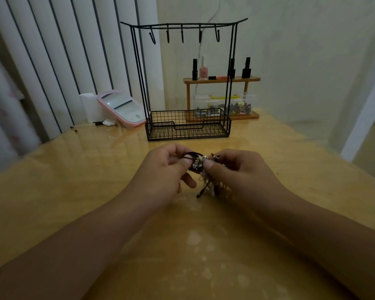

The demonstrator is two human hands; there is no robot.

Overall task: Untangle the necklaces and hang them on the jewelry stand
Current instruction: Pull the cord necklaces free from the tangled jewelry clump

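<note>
A tangled bunch of necklaces point(198, 164), black cord mixed with silvery chain, is held above the wooden table point(74, 180) between both hands. My left hand point(167, 167) pinches the black cord side with thumb and fingers. My right hand point(236, 167) pinches the silvery part, and loose strands hang below it toward the table. Behind them stands the black wire jewelry stand point(187, 124), with a mesh basket at its base and a top bar of several bare hooks point(182, 36).
A pink-framed mirror point(121, 108) leans at the back left beside a white box point(89, 107). A small wooden shelf point(222, 80) with nail polish bottles and a clear box of small items stands behind the stand. Curtains hang on the left.
</note>
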